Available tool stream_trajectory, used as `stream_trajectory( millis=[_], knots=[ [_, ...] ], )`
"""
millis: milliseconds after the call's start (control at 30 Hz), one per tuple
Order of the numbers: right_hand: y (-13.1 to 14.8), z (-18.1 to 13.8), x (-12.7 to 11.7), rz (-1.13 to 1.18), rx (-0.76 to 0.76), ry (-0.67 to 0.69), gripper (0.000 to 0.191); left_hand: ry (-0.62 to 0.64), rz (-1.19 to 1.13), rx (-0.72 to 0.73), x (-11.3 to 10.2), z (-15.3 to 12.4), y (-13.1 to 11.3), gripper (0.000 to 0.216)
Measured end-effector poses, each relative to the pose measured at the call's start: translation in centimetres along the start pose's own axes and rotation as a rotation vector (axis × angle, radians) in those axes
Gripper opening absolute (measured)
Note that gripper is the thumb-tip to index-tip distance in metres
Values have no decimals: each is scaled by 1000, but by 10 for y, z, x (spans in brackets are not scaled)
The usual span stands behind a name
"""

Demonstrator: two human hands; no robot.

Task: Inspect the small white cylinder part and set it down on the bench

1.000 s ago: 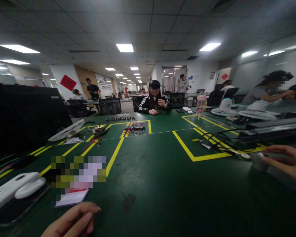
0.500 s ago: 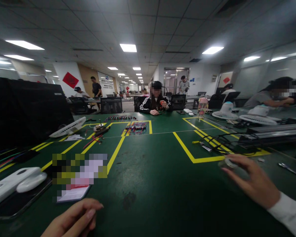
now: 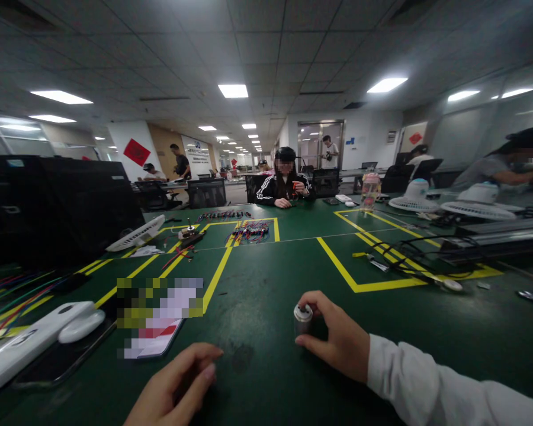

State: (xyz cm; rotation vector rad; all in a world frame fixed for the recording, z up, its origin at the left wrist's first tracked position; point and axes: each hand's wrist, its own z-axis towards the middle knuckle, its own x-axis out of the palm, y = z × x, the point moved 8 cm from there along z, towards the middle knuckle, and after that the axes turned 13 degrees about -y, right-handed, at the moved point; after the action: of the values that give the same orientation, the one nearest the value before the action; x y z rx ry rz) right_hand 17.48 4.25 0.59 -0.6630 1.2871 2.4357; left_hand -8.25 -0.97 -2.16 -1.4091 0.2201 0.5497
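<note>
In the head view my right hand (image 3: 340, 340) pinches a small silver cylinder (image 3: 302, 324), which looks like a small motor with a pale ring on its top end. The cylinder is upright at the middle of the green table (image 3: 266, 378); whether its base touches the tabletop I cannot tell. To the left, my left hand (image 3: 177, 381) is empty, its fingers loosely curved with the thumb and forefinger a little apart. Beyond that hand lies a partly blurred booklet or card (image 3: 157, 340).
A black phone-like slab (image 3: 55, 364) and a white device (image 3: 39, 346) lie at left. Wire bundles (image 3: 251, 232) sit farther back. Black cables (image 3: 395, 254), metal bars (image 3: 506, 239) and white fans (image 3: 415, 198) are at right. A co-worker (image 3: 285, 183) sits opposite.
My right hand has moved left from the yellow tape corner to the table's middle, carrying the cylinder. The view has turned slightly left. My left hand appears farther right, its fingers slightly more apart.
</note>
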Motion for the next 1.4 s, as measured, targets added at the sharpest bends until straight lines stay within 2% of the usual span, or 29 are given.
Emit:
stream_trajectory(
  millis=[33,100,267,400,533,800,967,1100,1200,1400],
  knots=[
    [-4,0,0,41,33,-4,49,39,2,29,12,0,-11,21],
    [-9,1,0,110,81,-12,52,35,-10,122,34,3,-35,19],
    [-11,3,3,155,87,-9,40,30,-135,245,92,20,-77,28],
    [-10,3,2,173,84,-12,42,8,-178,311,116,32,-100,13],
    [-12,2,2,182,81,0,44,9,-184,336,118,35,-110,6],
    [-12,1,4,166,73,53,47,67,-202,327,120,34,-104,10],
    [-12,1,2,97,83,80,38,16,-201,293,110,44,-99,22],
    [-14,0,-5,69,104,69,38,9,-106,345,99,49,-96,22],
    [-19,-1,-7,84,130,57,35,78,16,403,103,46,-89,14],
    [-25,-2,-15,88,179,0,36,145,168,457,112,40,-82,21]
  ],
)
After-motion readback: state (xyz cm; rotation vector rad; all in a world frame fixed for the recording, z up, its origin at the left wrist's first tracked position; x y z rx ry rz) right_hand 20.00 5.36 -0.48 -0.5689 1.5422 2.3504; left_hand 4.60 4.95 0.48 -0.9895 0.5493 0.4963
